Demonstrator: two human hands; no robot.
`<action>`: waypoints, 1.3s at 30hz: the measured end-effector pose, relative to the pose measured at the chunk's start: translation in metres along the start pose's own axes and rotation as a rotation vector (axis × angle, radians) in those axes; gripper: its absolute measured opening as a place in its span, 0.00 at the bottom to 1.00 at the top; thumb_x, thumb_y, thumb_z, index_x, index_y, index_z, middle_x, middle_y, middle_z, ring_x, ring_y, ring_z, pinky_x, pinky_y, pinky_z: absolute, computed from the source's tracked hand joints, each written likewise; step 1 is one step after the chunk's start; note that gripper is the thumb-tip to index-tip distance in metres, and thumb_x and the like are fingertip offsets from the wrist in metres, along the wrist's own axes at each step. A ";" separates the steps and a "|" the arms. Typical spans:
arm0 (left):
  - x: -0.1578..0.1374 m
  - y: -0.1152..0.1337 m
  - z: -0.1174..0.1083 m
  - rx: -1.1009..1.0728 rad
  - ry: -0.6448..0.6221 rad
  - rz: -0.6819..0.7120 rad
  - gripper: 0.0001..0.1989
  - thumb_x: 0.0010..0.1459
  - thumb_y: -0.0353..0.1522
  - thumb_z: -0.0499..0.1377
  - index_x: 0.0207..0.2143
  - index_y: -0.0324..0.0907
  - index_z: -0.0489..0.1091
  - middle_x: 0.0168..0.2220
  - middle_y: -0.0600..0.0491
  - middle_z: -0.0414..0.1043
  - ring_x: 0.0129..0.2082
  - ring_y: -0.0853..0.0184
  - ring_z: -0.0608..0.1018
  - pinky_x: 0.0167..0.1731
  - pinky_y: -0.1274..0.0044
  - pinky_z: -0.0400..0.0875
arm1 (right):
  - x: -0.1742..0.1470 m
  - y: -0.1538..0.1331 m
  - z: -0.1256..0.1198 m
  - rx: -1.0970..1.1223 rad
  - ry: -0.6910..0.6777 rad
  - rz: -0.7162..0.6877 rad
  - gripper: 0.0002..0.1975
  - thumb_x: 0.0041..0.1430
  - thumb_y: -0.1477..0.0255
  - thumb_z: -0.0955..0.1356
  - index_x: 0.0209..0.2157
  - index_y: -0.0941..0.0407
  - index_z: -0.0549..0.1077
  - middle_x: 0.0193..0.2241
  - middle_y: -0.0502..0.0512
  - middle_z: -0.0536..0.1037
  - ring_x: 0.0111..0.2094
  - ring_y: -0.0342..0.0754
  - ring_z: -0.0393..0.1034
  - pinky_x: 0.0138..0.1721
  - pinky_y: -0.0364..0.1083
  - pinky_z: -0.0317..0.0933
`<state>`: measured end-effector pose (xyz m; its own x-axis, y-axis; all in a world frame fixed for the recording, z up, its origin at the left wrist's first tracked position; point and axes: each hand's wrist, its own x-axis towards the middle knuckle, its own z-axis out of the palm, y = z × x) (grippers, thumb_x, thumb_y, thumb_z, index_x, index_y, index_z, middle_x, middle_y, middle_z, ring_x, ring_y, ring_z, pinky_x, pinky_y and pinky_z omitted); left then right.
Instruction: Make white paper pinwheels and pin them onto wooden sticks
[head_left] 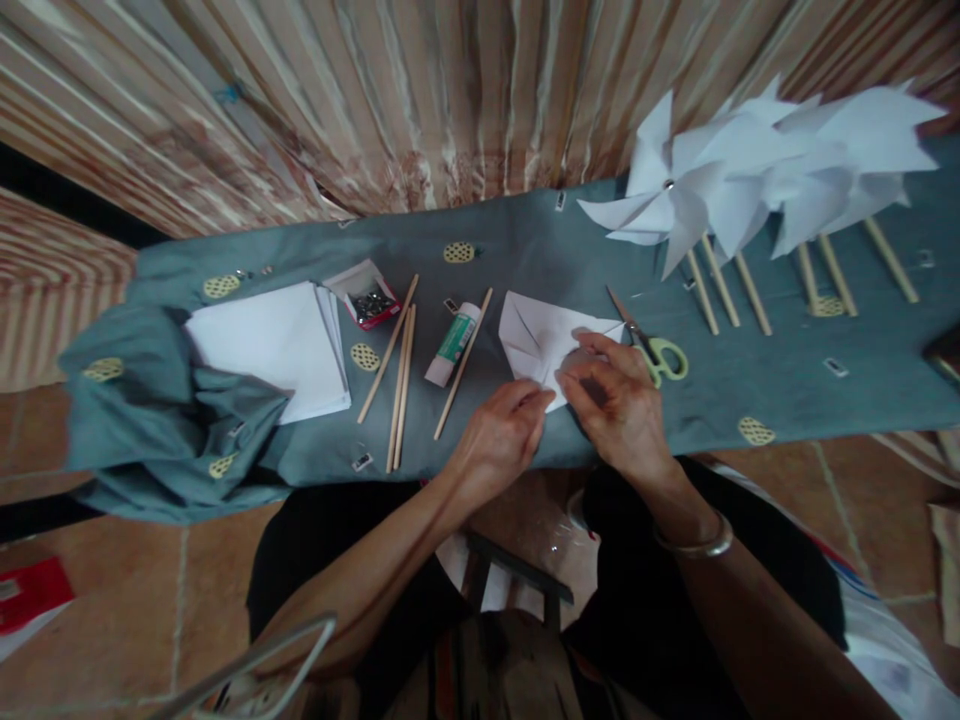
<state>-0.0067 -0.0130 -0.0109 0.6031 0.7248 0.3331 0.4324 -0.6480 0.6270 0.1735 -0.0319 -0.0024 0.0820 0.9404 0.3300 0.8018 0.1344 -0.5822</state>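
Note:
A white sheet of paper (531,325) with cut slits lies in front of me on the cloth. My left hand (506,430) pinches its near edge, fingers closed on it. Over its right side my right hand (619,395) curls, thumb and forefinger closed at a part of the paper; the other fingers bend above it. Just beyond the right hand lie green-handled scissors (667,358), blades pointing away to the left. A glue stick (454,343) with a green label rests left of the paper, beside a thin wooden stick (463,365).
Several paper pinwheels (780,180) on wooden sticks lie at the back right. Leftward are more wooden sticks (400,390), a small box of metal pins (371,305) and a stack of white paper (274,345). A patterned curtain (450,90) hangs behind the table.

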 end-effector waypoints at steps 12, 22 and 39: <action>0.000 -0.001 0.000 -0.036 -0.038 -0.043 0.14 0.65 0.27 0.52 0.50 0.36 0.71 0.44 0.45 0.75 0.45 0.64 0.78 0.47 0.71 0.77 | -0.002 -0.001 0.001 0.012 0.006 -0.032 0.05 0.64 0.67 0.68 0.35 0.51 0.76 0.55 0.57 0.76 0.54 0.57 0.70 0.57 0.60 0.65; 0.001 0.000 0.000 -0.051 -0.069 -0.076 0.14 0.64 0.26 0.52 0.50 0.39 0.71 0.44 0.46 0.74 0.46 0.63 0.78 0.48 0.71 0.77 | -0.004 0.001 0.003 -0.021 -0.014 -0.167 0.17 0.67 0.73 0.63 0.52 0.44 0.75 0.59 0.52 0.71 0.58 0.57 0.68 0.59 0.59 0.63; 0.003 0.003 -0.005 0.004 -0.101 -0.062 0.13 0.65 0.27 0.52 0.50 0.38 0.70 0.46 0.45 0.71 0.45 0.64 0.77 0.46 0.72 0.77 | -0.018 -0.007 0.016 -0.328 -0.076 -0.310 0.20 0.68 0.76 0.58 0.58 0.58 0.68 0.60 0.66 0.70 0.60 0.59 0.62 0.54 0.58 0.62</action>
<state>-0.0072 -0.0119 -0.0042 0.6397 0.7362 0.2209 0.4732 -0.6036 0.6416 0.1572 -0.0451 -0.0162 -0.2254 0.8931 0.3894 0.9276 0.3189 -0.1945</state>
